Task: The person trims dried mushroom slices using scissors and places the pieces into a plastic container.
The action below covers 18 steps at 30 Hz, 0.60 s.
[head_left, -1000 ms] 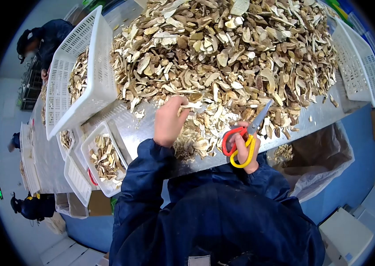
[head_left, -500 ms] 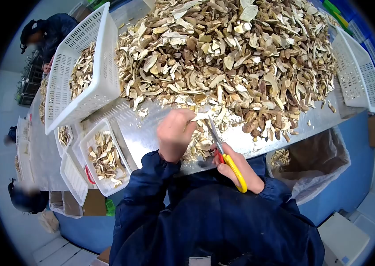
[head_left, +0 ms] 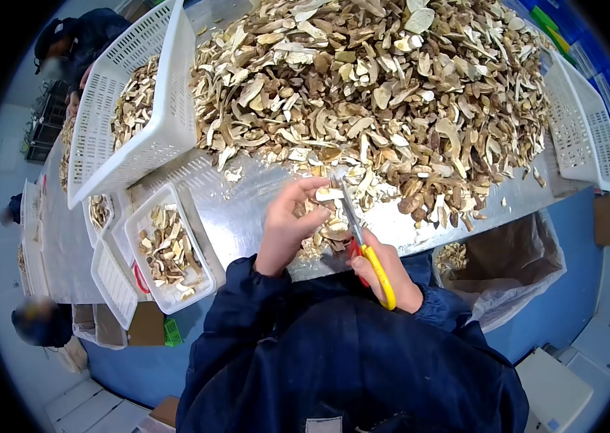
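My right hand (head_left: 386, 273) is wrapped round the yellow and red handles of a pair of scissors (head_left: 352, 213). Their blades point away from me and look closed or nearly so. A pale dried mushroom slice (head_left: 329, 194) is at the fingertips of my left hand (head_left: 287, 227), right beside the blades. The thumb is somewhat apart from the index finger, and part of the grip is hidden. Beyond both hands rises a large heap of dried mushroom slices (head_left: 363, 79), with small pale scraps (head_left: 305, 157) along its near edge.
A metal table (head_left: 229, 216) carries the heap. White perforated baskets stand left (head_left: 182, 79) and right (head_left: 586, 137). A small white tray (head_left: 207, 278) of slices lies at the left. Below the right table edge hangs a lined bin (head_left: 514, 289). Another person (head_left: 92, 40) is at the far left.
My left hand has opened its fingers somewhat and turned, with the pale slice now beside the scissors' blades. My right hand keeps the scissors almost in place. The view has shifted slightly.
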Each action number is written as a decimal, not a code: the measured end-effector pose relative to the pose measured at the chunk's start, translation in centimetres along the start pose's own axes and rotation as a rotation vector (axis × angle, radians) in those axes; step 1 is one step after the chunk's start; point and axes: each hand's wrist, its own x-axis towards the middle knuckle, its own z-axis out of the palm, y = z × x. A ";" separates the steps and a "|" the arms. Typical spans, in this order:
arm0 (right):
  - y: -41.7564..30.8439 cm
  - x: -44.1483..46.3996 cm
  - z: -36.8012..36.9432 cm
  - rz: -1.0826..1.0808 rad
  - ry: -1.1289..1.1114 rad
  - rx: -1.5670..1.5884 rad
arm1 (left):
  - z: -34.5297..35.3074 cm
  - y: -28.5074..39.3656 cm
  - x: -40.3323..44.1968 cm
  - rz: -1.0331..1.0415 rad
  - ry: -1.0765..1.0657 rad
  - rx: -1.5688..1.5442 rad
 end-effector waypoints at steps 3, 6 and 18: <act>0.0 0.1 0.2 -0.034 -0.030 -0.111 | -0.3 -1.3 0.1 -0.061 -0.054 -0.260; 0.6 0.3 0.4 -0.142 -0.006 -0.068 | -1.0 -2.4 0.4 -0.120 -0.186 -0.550; 1.2 -0.3 0.8 -0.034 -0.038 0.060 | -0.5 -3.1 0.0 -0.151 -0.174 -0.545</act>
